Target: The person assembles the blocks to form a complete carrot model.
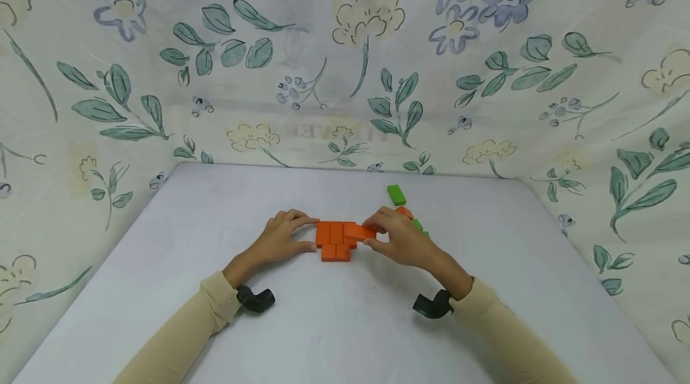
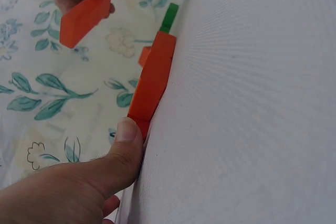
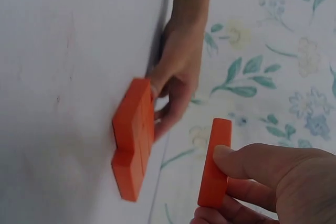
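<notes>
Several orange rectangular blocks (image 1: 329,233) lie flat side by side on the table, a row of longer ones behind and shorter faces in front. My left hand (image 1: 277,239) rests at their left side, thumb and fingertips touching the edge, as the left wrist view also shows with its thumb (image 2: 126,129) against the end of the group. My right hand (image 1: 403,239) pinches another orange block (image 3: 214,163) between thumb and fingers. That block is raised off the table, over the right end of the group in the head view.
A green block (image 1: 396,194) lies farther back to the right. Beside my right hand are another orange block (image 1: 404,212) and green blocks (image 1: 417,224), partly hidden by the hand. The white table (image 1: 345,324) meets a floral cloth (image 1: 323,72) at its back and sides.
</notes>
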`<state>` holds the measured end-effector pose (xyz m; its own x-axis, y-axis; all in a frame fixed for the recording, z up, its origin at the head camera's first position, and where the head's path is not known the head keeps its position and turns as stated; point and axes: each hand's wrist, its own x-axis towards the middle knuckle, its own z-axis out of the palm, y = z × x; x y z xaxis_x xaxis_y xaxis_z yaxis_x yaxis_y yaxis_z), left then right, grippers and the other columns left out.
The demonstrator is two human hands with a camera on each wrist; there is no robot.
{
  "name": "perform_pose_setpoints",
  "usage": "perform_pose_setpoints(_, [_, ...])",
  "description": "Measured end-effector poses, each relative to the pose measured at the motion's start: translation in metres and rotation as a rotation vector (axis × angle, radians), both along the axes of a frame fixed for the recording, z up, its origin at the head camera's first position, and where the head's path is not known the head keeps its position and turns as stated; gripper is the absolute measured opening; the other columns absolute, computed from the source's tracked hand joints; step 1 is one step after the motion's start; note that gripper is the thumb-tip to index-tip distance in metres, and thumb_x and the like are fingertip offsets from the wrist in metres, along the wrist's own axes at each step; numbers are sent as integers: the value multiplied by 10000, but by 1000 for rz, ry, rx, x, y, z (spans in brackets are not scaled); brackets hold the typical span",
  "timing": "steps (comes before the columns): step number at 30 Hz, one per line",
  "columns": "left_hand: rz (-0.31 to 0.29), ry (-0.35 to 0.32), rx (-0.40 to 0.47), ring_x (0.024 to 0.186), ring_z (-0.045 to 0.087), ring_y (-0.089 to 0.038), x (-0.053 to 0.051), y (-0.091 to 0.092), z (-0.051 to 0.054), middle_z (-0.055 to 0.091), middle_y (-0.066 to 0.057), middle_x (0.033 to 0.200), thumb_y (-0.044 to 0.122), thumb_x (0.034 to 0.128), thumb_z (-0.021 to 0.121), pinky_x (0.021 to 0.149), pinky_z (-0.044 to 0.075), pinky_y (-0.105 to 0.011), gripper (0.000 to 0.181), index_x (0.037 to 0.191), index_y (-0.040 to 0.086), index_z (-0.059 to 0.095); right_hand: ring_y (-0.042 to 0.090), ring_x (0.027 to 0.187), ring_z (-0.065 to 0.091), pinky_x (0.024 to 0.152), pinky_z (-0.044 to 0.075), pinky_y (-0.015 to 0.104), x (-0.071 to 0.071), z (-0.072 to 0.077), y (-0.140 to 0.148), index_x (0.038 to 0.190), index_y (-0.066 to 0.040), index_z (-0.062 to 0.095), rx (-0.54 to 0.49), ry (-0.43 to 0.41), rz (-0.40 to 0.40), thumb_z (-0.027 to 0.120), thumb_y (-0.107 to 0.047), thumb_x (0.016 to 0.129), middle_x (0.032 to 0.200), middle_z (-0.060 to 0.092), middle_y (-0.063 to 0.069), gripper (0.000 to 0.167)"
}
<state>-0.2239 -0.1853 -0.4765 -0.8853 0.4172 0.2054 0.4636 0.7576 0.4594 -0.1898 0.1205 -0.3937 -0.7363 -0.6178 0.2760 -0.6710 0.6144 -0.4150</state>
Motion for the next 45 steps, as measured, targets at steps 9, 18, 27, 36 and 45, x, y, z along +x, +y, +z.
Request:
perform_pose_setpoints(9, [-1, 3, -4, 1222, 490, -320, 0, -1, 0, 566, -91, 1348, 490, 825, 779, 917, 366, -478, 631, 1377, 236, 611, 230, 942, 619, 845, 566, 335, 11, -15, -21, 1134, -43, 677, 44, -68, 29, 744, -143, 893, 1045, 630, 64, 269])
perform_pose_setpoints(18, [-3, 15, 8, 1221, 488, -310, -1, -3, -2, 567, -74, 1337, 489, 817, 785, 920, 359, -481, 632, 1378, 253, 610, 150, 959, 568, 898, 545, 301, 18, -31, -35, 1128, -80, 687, 92, -41, 49, 770, -186, 882, 1057, 600, 42, 280])
perform_pose_setpoints(27, [-9, 11, 10, 1222, 491, -319, 0, -2, -2, 568, -88, 1336, 486, 825, 778, 919, 364, -491, 627, 1378, 240, 612, 127, 983, 540, 919, 530, 275, 23, -43, -41, 1148, -108, 692, 152, 19, 25, 767, -241, 892, 1043, 565, -6, 298])
perform_pose_setpoints(36, [-6, 7, 5, 1233, 487, -319, -1, -2, 0, 565, -75, 1338, 487, 825, 779, 927, 364, -493, 629, 1383, 252, 607, 93, 910, 502, 830, 503, 212, 22, -48, -41, 1119, -118, 699, 148, 79, 44, 784, -226, 871, 989, 564, -22, 283])
perform_pose_setpoints(45, [-12, 13, 11, 1226, 494, -322, -1, -1, -1, 571, -77, 1328, 487, 815, 787, 916, 366, -485, 632, 1374, 245, 616, 101, 890, 497, 799, 484, 213, 22, -56, -40, 1076, -110, 686, 158, 155, 66, 783, -233, 869, 979, 544, -15, 259])
